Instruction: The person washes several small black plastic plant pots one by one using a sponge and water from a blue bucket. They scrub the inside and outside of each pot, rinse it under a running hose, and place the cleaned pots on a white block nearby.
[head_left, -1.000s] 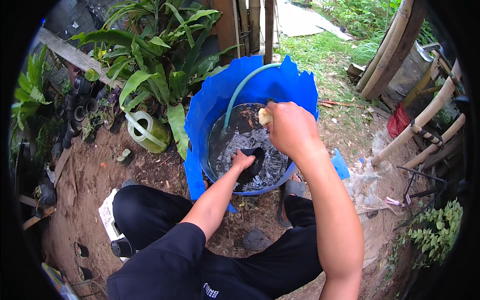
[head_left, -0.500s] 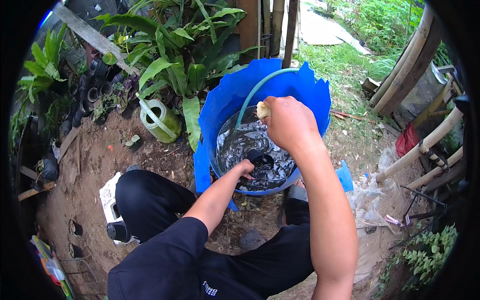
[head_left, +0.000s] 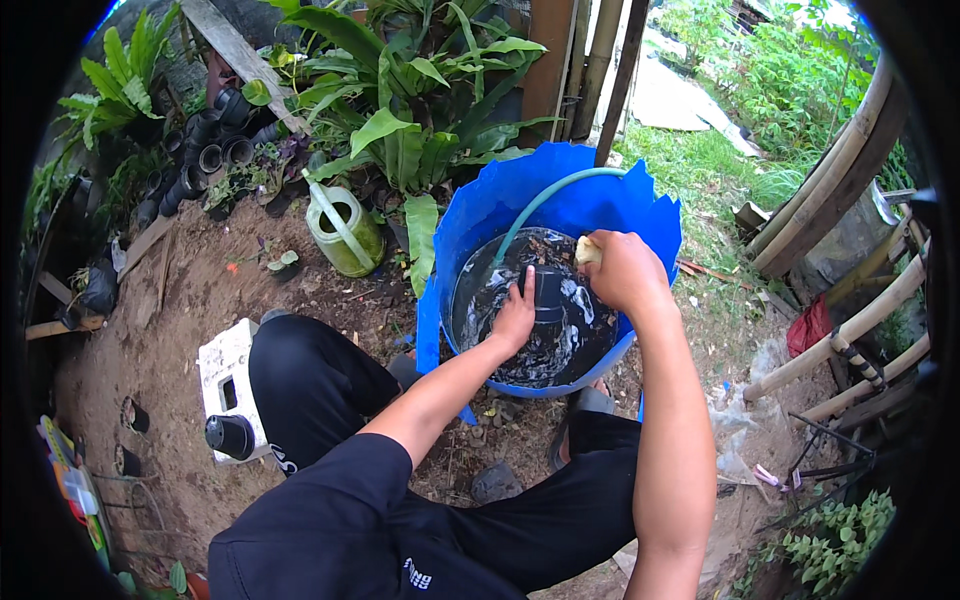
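Observation:
A blue plastic tub (head_left: 655,232) with a jagged, cut rim stands in front of me, holding dark water with foam on it. Inside, my left hand (head_left: 516,312) grips a black plant pot (head_left: 547,298) at the water's surface, fingers along its side. The pot lies tilted and is hard to tell from the dark water. Over the tub's right part, my right hand (head_left: 632,272) is closed round a pale yellow sponge (head_left: 588,253), just right of the pot. A green hose (head_left: 540,198) curves over the far rim down into the water.
Left of the tub stands a green watering can (head_left: 345,232). A small black pot (head_left: 230,437) rests on a white block (head_left: 230,358) beside my left knee. Broad-leaved plants (head_left: 420,140) grow behind the tub. Bamboo poles (head_left: 850,325) and a red bag (head_left: 808,328) are at right.
My right hand has come down toward the water with the sponge. My left hand has turned and raised the black pot, its fingers now pointing up. The view has shifted slightly.

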